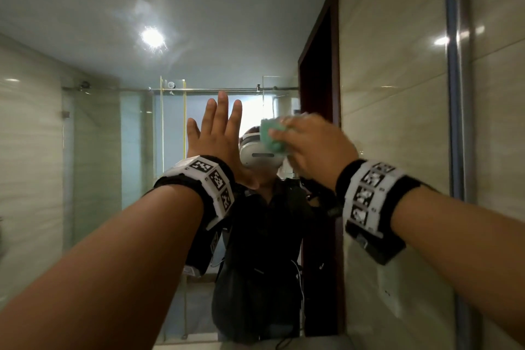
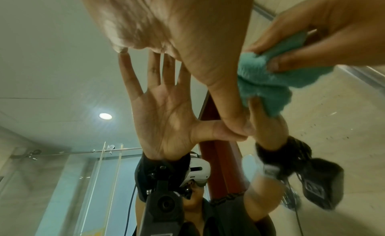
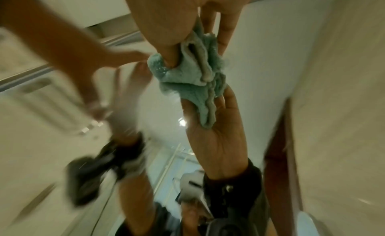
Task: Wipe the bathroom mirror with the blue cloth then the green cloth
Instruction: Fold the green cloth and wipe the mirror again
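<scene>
This is a bathroom. A large wall mirror [image 1: 170,37] reflects a glass shower screen [image 1: 136,128] and glossy tiled walls [image 1: 392,94].

Green cloth [image 1: 273,136]: teal-green, fuzzy pile, paler fold visible in right wrist view. Wristbands [image 1: 220,187]: black, carrying white blocks with black-and-white square marker patterns. Wall tiles [image 1: 397,94] right of the grip: beige. Door frame [image 1: 318,79]: dark red-brown. Headset [image 1: 260,155] reflected: white.
</scene>
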